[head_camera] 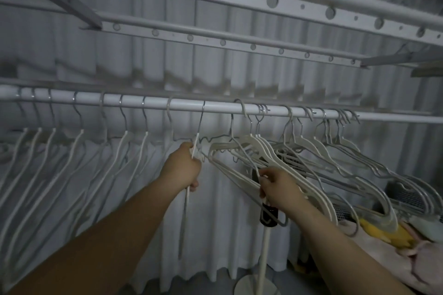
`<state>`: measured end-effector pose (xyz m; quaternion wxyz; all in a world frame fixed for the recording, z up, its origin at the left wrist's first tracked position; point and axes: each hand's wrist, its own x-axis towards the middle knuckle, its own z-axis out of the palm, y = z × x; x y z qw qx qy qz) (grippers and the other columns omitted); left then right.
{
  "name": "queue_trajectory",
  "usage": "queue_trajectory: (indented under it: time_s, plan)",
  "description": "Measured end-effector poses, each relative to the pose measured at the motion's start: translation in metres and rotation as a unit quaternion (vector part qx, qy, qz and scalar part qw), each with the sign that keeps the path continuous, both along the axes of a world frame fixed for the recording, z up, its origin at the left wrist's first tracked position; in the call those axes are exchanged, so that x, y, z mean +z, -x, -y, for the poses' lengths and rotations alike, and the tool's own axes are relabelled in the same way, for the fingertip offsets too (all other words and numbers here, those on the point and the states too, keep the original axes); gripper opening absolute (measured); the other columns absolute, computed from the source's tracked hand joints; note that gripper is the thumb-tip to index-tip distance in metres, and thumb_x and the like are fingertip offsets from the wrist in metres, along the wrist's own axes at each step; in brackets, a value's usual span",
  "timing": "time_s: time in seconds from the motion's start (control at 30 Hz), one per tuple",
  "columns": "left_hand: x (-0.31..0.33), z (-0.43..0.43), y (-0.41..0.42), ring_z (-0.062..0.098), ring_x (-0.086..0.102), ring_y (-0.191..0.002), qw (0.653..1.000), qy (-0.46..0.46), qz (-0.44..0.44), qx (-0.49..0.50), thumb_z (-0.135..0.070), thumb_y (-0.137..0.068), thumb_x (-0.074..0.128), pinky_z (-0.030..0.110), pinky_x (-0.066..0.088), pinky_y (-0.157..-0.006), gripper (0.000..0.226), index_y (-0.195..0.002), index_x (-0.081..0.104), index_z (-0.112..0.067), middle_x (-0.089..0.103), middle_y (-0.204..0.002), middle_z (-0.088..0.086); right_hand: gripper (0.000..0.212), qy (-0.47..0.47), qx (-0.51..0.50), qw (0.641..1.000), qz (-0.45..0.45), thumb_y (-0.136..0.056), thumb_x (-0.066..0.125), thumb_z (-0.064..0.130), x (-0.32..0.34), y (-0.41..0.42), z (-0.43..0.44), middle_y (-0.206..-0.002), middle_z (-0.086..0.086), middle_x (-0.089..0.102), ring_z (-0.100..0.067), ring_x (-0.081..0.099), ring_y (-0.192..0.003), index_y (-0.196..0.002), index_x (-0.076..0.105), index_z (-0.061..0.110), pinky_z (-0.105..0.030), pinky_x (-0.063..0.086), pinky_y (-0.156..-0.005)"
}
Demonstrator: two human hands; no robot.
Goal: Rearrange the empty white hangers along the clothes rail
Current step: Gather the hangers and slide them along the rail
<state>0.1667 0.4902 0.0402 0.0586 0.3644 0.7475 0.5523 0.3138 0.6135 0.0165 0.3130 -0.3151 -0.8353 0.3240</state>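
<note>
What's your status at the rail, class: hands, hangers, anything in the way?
Left hand grips one hanger on the rail. Right hand grips arms of the crowded bunch. Left-side hangers spaced out. Bunch overlaps, may snag.

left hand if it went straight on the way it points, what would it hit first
Likely the left hand meets the bunched hangers beside it, then the curtain; depth is unclear.

Perforated overhead bars point(275, 0) at 12. Pleated white curtain point(215, 223) across the back, 6 to 9. White stand pole point(265, 254) on round base point(249, 286) at 6, black fitting point(269, 217) higher on the pole. Yellow cloth point(393, 235) and pink fabric point(359, 254) heaped at 4, mesh panel point(407, 196) just above.
</note>
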Motion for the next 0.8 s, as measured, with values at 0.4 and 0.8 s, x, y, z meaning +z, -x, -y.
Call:
queue_trajectory:
  time_s: [0.4, 0.8]
  plan:
    - [-0.005, 0.052, 0.033, 0.020, 0.055, -0.052, 0.997, -0.026, 0.065, 0.026, -0.002, -0.087, 0.045, 0.013, 0.034, -0.028, 0.038, -0.125, 0.048, -0.006, 0.059, -0.096, 0.014, 0.029, -0.037, -0.019, 0.997, 0.059, -0.091, 0.042, 0.005, 0.038, 0.041, 0.013, -0.063, -0.010, 0.067, -0.018, 0.054, -0.057, -0.112, 0.061, -0.004, -0.028, 0.045, -0.072]
    - [-0.017, 0.068, 0.051, 0.024, 0.060, -0.085, 0.998, 0.015, -0.055, 0.038, -0.002, -0.087, 0.050, 0.020, 0.046, -0.063, 0.037, -0.124, 0.051, -0.006, 0.057, -0.121, 0.011, 0.021, 0.051, 0.042, 0.981, 0.181, -0.092, 0.050, 0.008, 0.012, -0.003, 0.026, -0.039, 0.013, 0.059, 0.000, 0.044, -0.025, -0.106, 0.061, -0.003, -0.009, 0.034, -0.033]
